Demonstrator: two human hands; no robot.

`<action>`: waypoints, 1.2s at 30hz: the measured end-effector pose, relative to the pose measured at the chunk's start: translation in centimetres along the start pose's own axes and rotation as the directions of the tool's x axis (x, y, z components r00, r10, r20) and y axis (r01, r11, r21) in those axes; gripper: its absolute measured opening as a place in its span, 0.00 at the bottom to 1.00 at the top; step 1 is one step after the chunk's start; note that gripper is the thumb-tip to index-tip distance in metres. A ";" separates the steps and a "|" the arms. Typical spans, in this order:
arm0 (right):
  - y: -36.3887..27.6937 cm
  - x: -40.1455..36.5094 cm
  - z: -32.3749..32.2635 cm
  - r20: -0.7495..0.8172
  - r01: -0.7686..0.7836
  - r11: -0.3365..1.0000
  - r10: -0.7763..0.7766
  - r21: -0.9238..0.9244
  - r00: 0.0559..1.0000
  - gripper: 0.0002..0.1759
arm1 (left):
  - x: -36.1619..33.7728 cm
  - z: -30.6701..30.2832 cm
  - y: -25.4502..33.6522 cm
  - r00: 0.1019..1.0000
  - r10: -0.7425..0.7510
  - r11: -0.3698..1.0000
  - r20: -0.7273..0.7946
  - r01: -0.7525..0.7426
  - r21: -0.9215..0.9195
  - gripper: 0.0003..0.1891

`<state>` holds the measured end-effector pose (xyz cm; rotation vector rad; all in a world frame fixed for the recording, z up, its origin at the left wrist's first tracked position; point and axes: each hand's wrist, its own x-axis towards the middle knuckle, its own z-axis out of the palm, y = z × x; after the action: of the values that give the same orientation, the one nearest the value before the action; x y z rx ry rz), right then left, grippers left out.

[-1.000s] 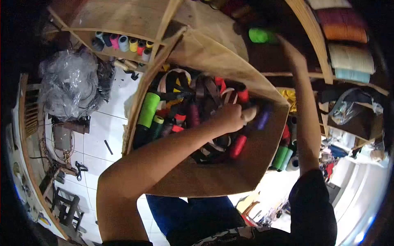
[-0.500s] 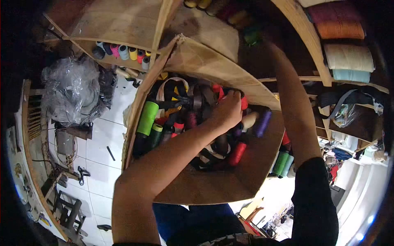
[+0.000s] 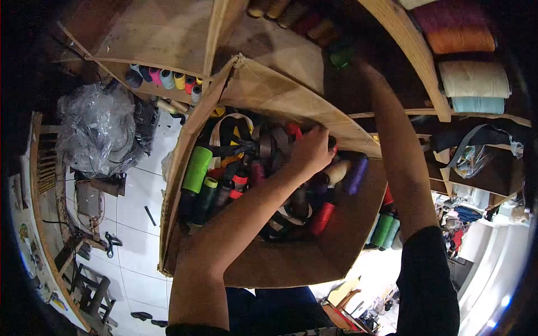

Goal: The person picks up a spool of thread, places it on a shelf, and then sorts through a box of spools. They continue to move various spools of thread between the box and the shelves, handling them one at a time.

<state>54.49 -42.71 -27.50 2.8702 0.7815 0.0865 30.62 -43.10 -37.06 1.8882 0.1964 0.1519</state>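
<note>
My left hand (image 3: 311,150) is inside a cardboard box (image 3: 302,266), fingers curled closed. Red material shows on both sides of the fist, but what the fingers hold is hidden. Around it lie a purple thread spool (image 3: 357,175), a cream spool (image 3: 337,172), a red spool (image 3: 322,218) and dark straps (image 3: 266,145). A lime green spool (image 3: 198,169) and a dark green one (image 3: 205,197) stand by the box's left wall. My right hand (image 3: 358,63) reaches into a dark shelf beside a green thread spool (image 3: 341,57); shadow hides its fingers.
Small coloured spools (image 3: 167,79) line a shelf at upper left. Large orange (image 3: 460,39) and cream (image 3: 473,78) spools sit at upper right. A plastic-wrapped bundle (image 3: 103,131) stands left of the box. Green spools (image 3: 385,231) show beyond the box's right side.
The box and its contents appear slightly lower in view. My left hand stays closed in the box, and my right hand remains at the shelf by the green spool.
</note>
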 end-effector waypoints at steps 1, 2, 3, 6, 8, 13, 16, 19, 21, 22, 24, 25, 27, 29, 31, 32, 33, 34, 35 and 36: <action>-0.6 -0.9 -0.9 0.025 0.019 0.999 -0.018 -0.031 1.000 0.20 | -0.2 -0.2 0.3 1.000 0.018 1.000 0.005 -0.018 0.004 0.21; -1.3 -1.9 -1.9 0.056 0.046 0.997 -0.042 -0.059 0.998 0.20 | -0.4 -0.4 0.7 0.999 0.035 0.999 0.014 -0.035 0.007 0.21; -2.1 -3.2 -3.1 0.092 0.073 0.994 -0.066 -0.083 0.994 0.20 | -0.7 -0.6 1.0 0.998 0.067 0.998 -0.020 -0.067 -0.014 0.21; -3.6 -7.6 -6.9 0.129 0.140 0.989 -0.134 -0.042 0.983 0.19 | -0.9 -2.1 2.7 0.994 0.091 0.960 -0.063 -0.104 -0.259 0.21; -2.9 -10.6 -8.9 -0.026 0.149 0.976 -0.147 0.158 0.989 0.18 | -1.2 -3.5 4.1 0.963 0.186 0.934 -0.195 -0.235 -0.270 0.21; 1.6 -19.6 -9.4 -0.067 -0.002 0.735 0.065 0.678 0.996 0.08 | 0.4 -9.1 8.3 0.869 0.261 0.871 -0.420 -0.399 -0.285 0.23; 3.3 -23.8 -8.3 0.299 -0.026 0.820 -0.179 0.572 0.937 0.09 | 4.6 -13.1 9.8 0.659 0.469 0.824 -0.588 -0.567 0.021 0.20; 5.1 -25.9 -3.4 0.375 0.127 0.942 -0.244 0.310 0.894 0.14 | 8.5 -15.6 10.2 0.829 0.443 0.896 -0.341 -0.409 0.172 0.21; 7.1 -25.9 1.4 0.263 0.180 0.973 -0.213 0.142 0.941 0.19 | 12.6 -14.5 8.0 0.793 0.547 0.800 -0.266 -0.403 0.445 0.23; 7.8 -25.8 2.6 0.204 0.195 0.979 -0.202 0.055 0.958 0.22 | 14.5 -13.8 7.3 0.753 0.585 0.776 -0.301 -0.411 0.478 0.24; 7.5 -25.8 2.9 0.395 0.183 0.982 -0.149 -0.049 0.907 0.24 | 17.8 -12.3 6.3 0.667 0.653 0.726 -0.358 -0.420 0.544 0.25; 7.1 -25.6 3.1 0.479 0.186 0.977 -0.116 -0.101 0.870 0.26 | 19.5 -11.2 5.1 0.661 0.649 0.731 -0.378 -0.401 0.552 0.26; 5.7 -25.8 1.9 0.477 0.181 0.978 -0.110 -0.104 0.872 0.25 | 21.4 -9.4 4.8 0.674 0.621 0.746 -0.400 -0.352 0.565 0.26; 5.7 -26.2 1.7 0.407 0.206 0.970 -0.136 -0.132 0.903 0.23 | 22.9 -8.2 5.0 0.684 0.593 0.760 -0.425 -0.301 0.576 0.25; 6.4 -27.3 2.2 0.282 0.249 0.950 -0.190 -0.191 0.940 0.21 | 23.7 -7.4 4.9 0.695 0.567 0.773 -0.442 -0.264 0.577 0.25; 6.7 -27.4 2.2 0.296 0.244 0.948 -0.177 -0.206 0.939 0.21 | 24.1 -7.1 4.9 0.696 0.560 0.776 -0.449 -0.251 0.578 0.24; 6.9 -27.5 2.2 0.310 0.238 0.946 -0.164 -0.222 0.937 0.21 | 24.4 -6.9 4.9 0.699 0.552 0.780 -0.455 -0.241 0.577 0.24; 7.1 -27.6 2.2 0.323 0.231 0.943 -0.148 -0.238 0.935 0.21 | 24.5 -6.7 4.9 0.699 0.547 0.784 -0.461 -0.235 0.575 0.24; 7.2 -27.7 2.4 0.345 0.232 0.945 -0.144 -0.231 0.928 0.22 | 24.7 -6.5 4.8 0.698 0.546 0.785 -0.463 -0.233 0.574 0.24; 7.2 -27.6 2.7 0.366 0.233 0.946 -0.140 -0.223 0.920 0.23 | 24.7 -6.4 4.8 0.698 0.543 0.786 -0.466 -0.229 0.574 0.23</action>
<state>34.60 -63.28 -29.24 2.4483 0.8904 -0.3081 53.80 -33.46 -30.29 2.3006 0.2729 1.1366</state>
